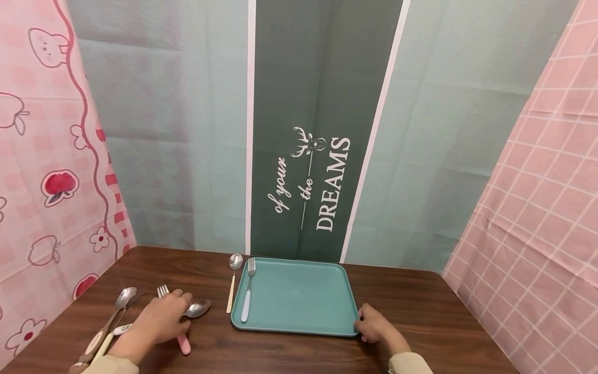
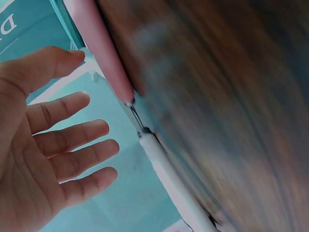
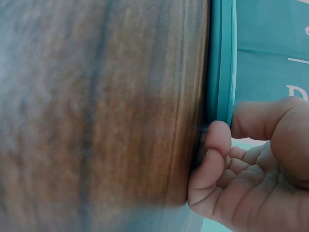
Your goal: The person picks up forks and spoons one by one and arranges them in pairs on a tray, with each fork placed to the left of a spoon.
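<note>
My left hand [image 1: 161, 318] is over the cutlery on the left of the table. In the left wrist view its fingers [image 2: 79, 137] are spread and relaxed, apart from a pink-handled fork [image 1: 184, 344] and a white handle [image 2: 174, 183]. The head view shows a spoon bowl [image 1: 198, 309] sticking out past this hand, which covers the middle of the fork. At the near right corner of a teal tray [image 1: 299, 296], my right hand [image 1: 375, 324] pinches the rim between thumb and curled fingers. A fork with a pale handle [image 1: 245, 305] lies inside the tray, along its left side.
A spoon with a cream handle [image 1: 231, 295] lies just left of the tray. Farther left, several more pieces of cutlery lie close together, among them a spoon with a brown handle [image 1: 95, 342]. Printed cloths hang behind the table [image 1: 411, 296] and on both sides.
</note>
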A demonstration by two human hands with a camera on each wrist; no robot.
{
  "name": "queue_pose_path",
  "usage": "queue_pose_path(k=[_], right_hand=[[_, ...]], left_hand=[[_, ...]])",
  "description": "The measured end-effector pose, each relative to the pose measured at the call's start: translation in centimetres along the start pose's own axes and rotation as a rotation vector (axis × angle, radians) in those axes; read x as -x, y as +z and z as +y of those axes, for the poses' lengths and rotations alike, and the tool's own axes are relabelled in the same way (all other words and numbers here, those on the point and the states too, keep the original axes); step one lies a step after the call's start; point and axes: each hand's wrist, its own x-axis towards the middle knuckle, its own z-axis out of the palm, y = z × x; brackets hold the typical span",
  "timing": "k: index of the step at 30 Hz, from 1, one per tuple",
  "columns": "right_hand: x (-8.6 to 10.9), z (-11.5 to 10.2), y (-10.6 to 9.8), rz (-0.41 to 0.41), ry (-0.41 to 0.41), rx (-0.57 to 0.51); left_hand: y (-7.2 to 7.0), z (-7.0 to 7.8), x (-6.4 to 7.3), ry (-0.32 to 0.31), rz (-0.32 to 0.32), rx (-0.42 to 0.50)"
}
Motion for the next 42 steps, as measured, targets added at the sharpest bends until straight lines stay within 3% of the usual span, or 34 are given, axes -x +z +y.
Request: queue_pose_path(k=[10,30,42], right_hand=[[-0.9,1.0,0.0,-0.035,-0.026,-0.028],[0.1,0.1,-0.2,-0.013,-0.01,-0.033],[0.0,0.2,-0.2,-0.012,-0.015,-0.025]], left_hand=[[-0.4,-1.4,1.2,-0.032,0.023,-0.023],[-0.2,-3.1,2.2,-0.04,-0.034,0.01],[-0.3,-4.5,3.1,-0.089,-0.087,0.045]])
